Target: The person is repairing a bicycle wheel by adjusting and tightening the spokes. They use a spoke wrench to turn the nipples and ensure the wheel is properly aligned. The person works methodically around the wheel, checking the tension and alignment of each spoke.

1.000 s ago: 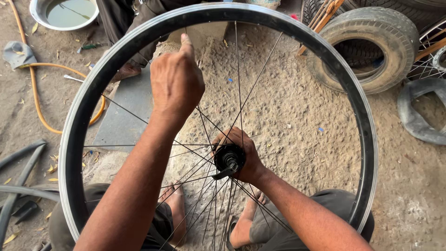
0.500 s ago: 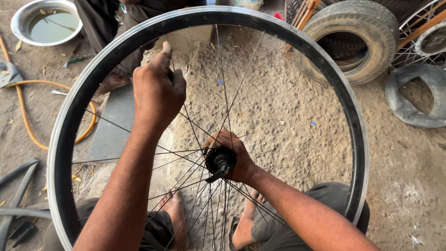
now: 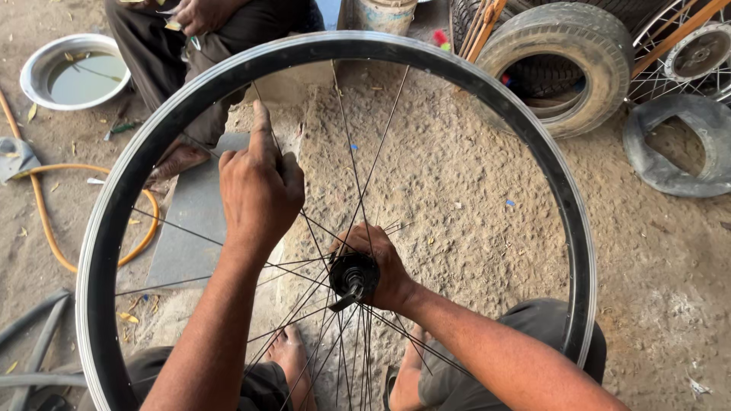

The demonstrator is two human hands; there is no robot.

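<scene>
Spokes, thin and dark, fan out from the black metal hub of the smooth, round bicycle rim we hold upright over gritty sand. Our left hand pinches one spoke near the rim, and our right hand wraps around the hub. The rim's lower arc is cut off, and a seated person behind it shows only partly.

Packages, labels, signs, screens: none visible (only bare ground, tyres and metalwork fill the view, from twelve o'clock round to six); nothing printed or boxed can be made out anywhere.
</scene>
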